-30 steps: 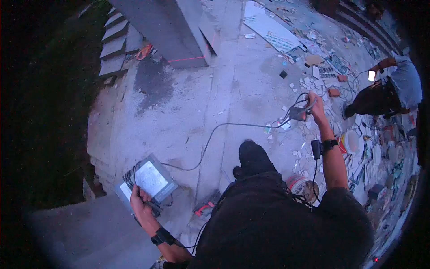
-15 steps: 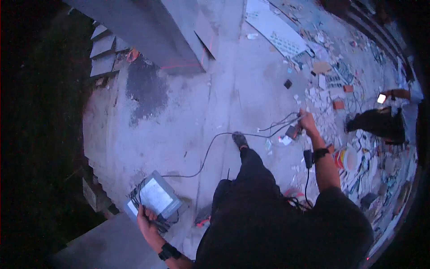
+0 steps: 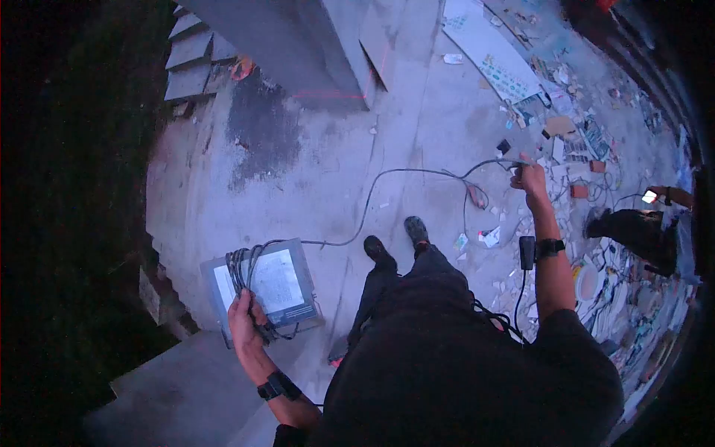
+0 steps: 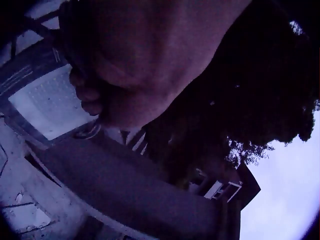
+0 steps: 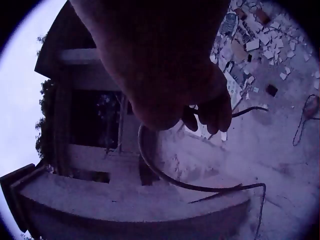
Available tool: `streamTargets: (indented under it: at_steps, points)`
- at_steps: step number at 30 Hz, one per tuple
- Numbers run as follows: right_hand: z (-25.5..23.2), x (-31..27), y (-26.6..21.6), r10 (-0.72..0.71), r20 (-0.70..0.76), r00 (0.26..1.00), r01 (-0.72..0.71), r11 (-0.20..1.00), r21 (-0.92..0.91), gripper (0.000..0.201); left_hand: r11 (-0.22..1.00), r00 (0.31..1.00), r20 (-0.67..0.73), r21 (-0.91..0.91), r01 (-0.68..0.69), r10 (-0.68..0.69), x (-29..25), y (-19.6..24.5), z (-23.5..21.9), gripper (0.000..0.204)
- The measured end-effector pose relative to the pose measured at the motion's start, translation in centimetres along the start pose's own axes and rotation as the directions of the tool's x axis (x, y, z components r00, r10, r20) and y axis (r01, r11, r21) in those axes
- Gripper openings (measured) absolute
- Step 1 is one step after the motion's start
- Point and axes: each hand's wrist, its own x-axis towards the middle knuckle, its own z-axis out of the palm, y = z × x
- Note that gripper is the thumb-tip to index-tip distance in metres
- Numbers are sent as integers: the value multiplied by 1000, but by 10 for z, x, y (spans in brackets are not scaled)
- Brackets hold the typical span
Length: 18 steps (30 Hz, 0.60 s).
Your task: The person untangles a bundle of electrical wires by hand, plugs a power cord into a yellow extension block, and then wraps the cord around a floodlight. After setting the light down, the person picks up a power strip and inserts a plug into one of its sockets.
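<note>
One cable in left hand and right hand

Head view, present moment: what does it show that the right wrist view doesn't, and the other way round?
Only the head view: the left hand gripping the coils, a grey box behind them in the picture, the wearer's shoes, and another person at the right edge with a lit screen in hand.

Only the right wrist view: pale sky and a building's dark opening.

Both: the right hand holding the cable, and broken pieces scattered on the ground.
</note>
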Motion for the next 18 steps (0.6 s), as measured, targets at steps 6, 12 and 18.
streamTargets:
  at_steps: [6,12,18]
  points:
    - [-31,0,-2,-44,-104,994,48,998,34,23,988,995,71,133,-74,65,37,15,2,23]
    - [-78,67,63,-544,-122,830,286,602,-745,34,953,976,187,259,-156,109,42,35,14,25]
    - [159,-81,-20,-373,579,725,646,661,-383,33,916,920,372,311,-252,126,30,57,23,23]
